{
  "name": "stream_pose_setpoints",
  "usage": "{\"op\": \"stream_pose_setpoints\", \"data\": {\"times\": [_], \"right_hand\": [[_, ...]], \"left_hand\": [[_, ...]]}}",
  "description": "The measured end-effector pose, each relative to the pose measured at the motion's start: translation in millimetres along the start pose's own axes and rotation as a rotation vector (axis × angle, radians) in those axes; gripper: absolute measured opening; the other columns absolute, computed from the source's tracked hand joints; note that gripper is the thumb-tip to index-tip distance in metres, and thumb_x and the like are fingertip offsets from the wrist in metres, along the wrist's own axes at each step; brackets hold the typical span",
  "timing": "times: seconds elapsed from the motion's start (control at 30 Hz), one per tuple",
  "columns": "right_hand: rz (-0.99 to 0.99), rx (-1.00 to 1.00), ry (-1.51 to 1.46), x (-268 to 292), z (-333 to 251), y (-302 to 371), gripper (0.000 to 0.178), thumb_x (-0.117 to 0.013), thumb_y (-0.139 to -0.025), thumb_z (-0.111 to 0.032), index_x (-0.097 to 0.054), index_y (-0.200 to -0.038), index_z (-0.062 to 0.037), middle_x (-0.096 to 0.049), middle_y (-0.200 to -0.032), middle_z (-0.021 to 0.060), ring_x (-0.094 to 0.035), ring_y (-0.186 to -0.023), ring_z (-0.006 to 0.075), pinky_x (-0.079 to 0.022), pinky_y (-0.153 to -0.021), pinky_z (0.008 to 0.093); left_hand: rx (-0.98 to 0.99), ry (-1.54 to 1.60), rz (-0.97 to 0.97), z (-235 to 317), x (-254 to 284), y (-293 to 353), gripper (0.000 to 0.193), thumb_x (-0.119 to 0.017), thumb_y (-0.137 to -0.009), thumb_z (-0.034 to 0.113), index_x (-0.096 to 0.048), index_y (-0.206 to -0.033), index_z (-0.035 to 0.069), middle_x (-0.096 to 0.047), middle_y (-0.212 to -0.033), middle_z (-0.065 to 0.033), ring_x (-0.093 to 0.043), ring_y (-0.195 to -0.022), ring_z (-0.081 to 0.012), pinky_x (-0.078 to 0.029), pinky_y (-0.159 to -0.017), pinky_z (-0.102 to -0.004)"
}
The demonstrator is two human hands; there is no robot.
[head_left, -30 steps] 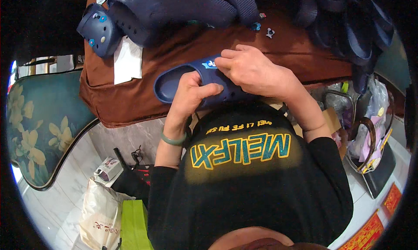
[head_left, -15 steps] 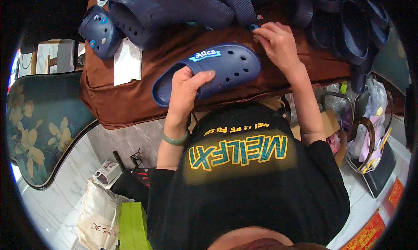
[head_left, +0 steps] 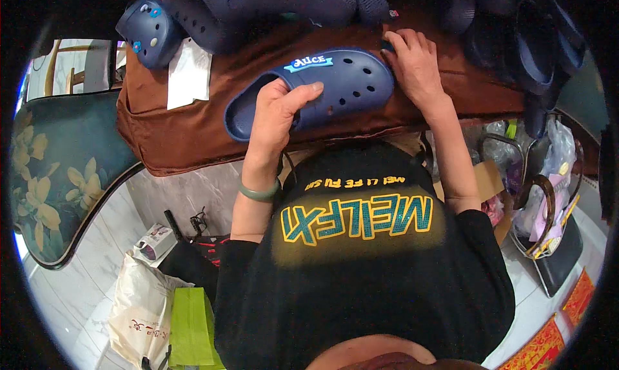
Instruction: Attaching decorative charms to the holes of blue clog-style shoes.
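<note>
My left hand [head_left: 277,109] is closed around the side of a navy foam clog [head_left: 348,86], thumb on top and fingers inside the foot opening. The clog points right, its upper dotted with several round holes. A light-blue banner-shaped charm [head_left: 308,63] with white lettering sits along its far edge. Just beyond the toe, my right hand [head_left: 416,67] is low over the brown cloth [head_left: 213,134], fingers curled. Between its thumb and fingertips a small blue piece [head_left: 387,46] shows in part; its kind is hidden.
Another navy clog [head_left: 149,31] with flower and round charms lies at the far left, beside a white paper [head_left: 189,73]. More navy clogs [head_left: 535,47] crowd the far edge and right. A floral chair back [head_left: 64,183] stands left; bags and a basket [head_left: 545,209] are below.
My right hand has moved slightly right and down toward the cloth, the small blue piece now less visible. The held clog has shifted a little up and to the right.
</note>
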State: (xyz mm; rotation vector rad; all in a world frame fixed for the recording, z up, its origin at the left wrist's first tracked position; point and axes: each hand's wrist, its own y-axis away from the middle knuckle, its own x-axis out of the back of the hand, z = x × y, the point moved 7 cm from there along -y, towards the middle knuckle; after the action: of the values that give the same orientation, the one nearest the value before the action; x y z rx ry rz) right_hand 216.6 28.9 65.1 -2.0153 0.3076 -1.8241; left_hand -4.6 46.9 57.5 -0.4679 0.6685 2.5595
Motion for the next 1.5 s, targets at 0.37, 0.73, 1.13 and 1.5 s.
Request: {"op": "stream_pose_setpoints", "data": {"times": [0.37, 0.73, 1.13, 1.5], "right_hand": [[0.004, -0.133, -0.587, 49.9, -26.8, 7.7, 0.018, -0.063, -0.085, -0.013, -0.059, -0.102, -0.0089, -0.059, -0.096, 0.0066, -0.057, -0.092, 0.0265, -0.038, -0.085, 0.0396], [0.005, 0.007, -0.674, 45.7, -84.8, 12.4, 0.020, -0.069, -0.080, -0.011, -0.062, -0.098, -0.0114, -0.059, -0.093, 0.0039, -0.054, -0.088, 0.0232, -0.033, -0.085, 0.0383], [0.062, 0.294, -0.314, 66.8, -99.9, 28.3, 0.037, -0.065, -0.069, -0.013, -0.065, -0.105, -0.0048, -0.058, -0.098, 0.0038, -0.054, -0.093, 0.0209, -0.039, -0.087, 0.0422], [-0.050, 0.420, -0.207, 59.8, -116.3, 29.7, 0.035, -0.060, -0.071, -0.017, -0.067, -0.096, 0.0054, -0.058, -0.109, 0.0098, -0.052, -0.099, 0.0223, -0.036, -0.095, 0.0453]], "left_hand": [[0.017, -0.173, -0.030, 0.9, 7.2, 2.6, 0.026, -0.061, -0.090, 0.020, -0.067, -0.099, -0.003, -0.068, -0.092, -0.0036, -0.060, -0.079, -0.0074, -0.048, -0.072, -0.0231], [-0.039, -0.349, -0.164, 5.4, -14.2, 6.4, 0.027, -0.073, -0.079, 0.011, -0.067, -0.104, 0.000, -0.067, -0.098, -0.0015, -0.059, -0.090, -0.0093, -0.048, -0.082, -0.0258], [-0.018, -0.390, -0.119, 5.5, -15.7, 7.0, 0.028, -0.070, -0.076, 0.004, -0.066, -0.103, -0.001, -0.068, -0.095, -0.0037, -0.061, -0.085, -0.0097, -0.049, -0.079, -0.0257], [-0.125, -0.478, -0.171, 11.8, -24.4, 4.1, 0.031, -0.069, -0.079, 0.007, -0.062, -0.107, -0.001, -0.067, -0.101, -0.0049, -0.059, -0.092, -0.0117, -0.049, -0.082, -0.0287]]}}
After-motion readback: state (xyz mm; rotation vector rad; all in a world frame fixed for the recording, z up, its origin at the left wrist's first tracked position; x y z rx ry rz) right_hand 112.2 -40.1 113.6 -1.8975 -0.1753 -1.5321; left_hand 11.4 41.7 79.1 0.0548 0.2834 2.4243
